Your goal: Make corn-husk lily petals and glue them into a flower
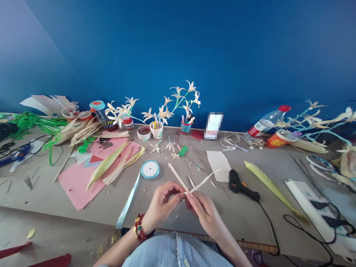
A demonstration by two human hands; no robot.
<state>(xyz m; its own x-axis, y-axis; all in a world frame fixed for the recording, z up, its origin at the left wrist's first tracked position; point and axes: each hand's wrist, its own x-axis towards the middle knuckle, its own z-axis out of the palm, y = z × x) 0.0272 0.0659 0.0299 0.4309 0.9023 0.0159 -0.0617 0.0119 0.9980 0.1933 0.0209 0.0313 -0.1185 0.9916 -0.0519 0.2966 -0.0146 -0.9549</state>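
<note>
Close to the table's front edge, my left hand (164, 202) and my right hand (204, 213) meet fingertip to fingertip. Both are closed, pinching pale corn husk strips at their base. One husk strip (178, 177) rises to the upper left and another husk strip (205, 180) slants to the upper right, making a V. My fingers hide where they join. A roll of light blue ribbon (150, 169) lies beyond my left hand, its tail hanging toward the front edge. Right of my hands lies a black glue gun (241, 186).
Pink paper sheets (72, 181) and corn husks (108, 163) cover the left side. Cups with husk flowers (157, 129) stand along the blue wall. A power strip (308, 209), cables and a green husk (269, 185) lie at right. Thin wires (200, 159) lie beyond my hands.
</note>
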